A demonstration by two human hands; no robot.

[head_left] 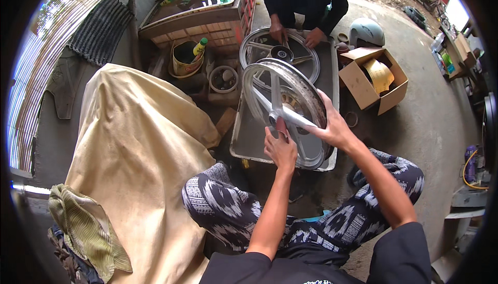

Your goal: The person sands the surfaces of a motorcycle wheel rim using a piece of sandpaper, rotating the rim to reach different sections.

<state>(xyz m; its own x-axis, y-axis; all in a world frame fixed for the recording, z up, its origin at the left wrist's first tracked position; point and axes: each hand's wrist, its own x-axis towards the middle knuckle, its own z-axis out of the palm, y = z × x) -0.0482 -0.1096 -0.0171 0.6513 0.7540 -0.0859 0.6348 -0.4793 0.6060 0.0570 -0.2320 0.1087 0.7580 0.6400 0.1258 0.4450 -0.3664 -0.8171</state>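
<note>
Motorcycle wheel (pixel 282 109) tilts over the grey tray (pixel 250 138). The right hand's (pixel 334 126) grip is closed round its rim (pixel 307 82); the left hand's (pixel 281 151) pinches what looks like a reddish-brown pad (pixel 281 127) beside the hub (pixel 272 118). Loosened right fingers could drop it onto the second wheel (pixel 281 53).

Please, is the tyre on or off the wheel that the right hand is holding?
Off: the wheel shows its bare, speckled metal rim, with no rubber around it.

daylight glares white along the corrugated wall (pixel 28 94), and black fisheye corners frame bent edges.
</note>
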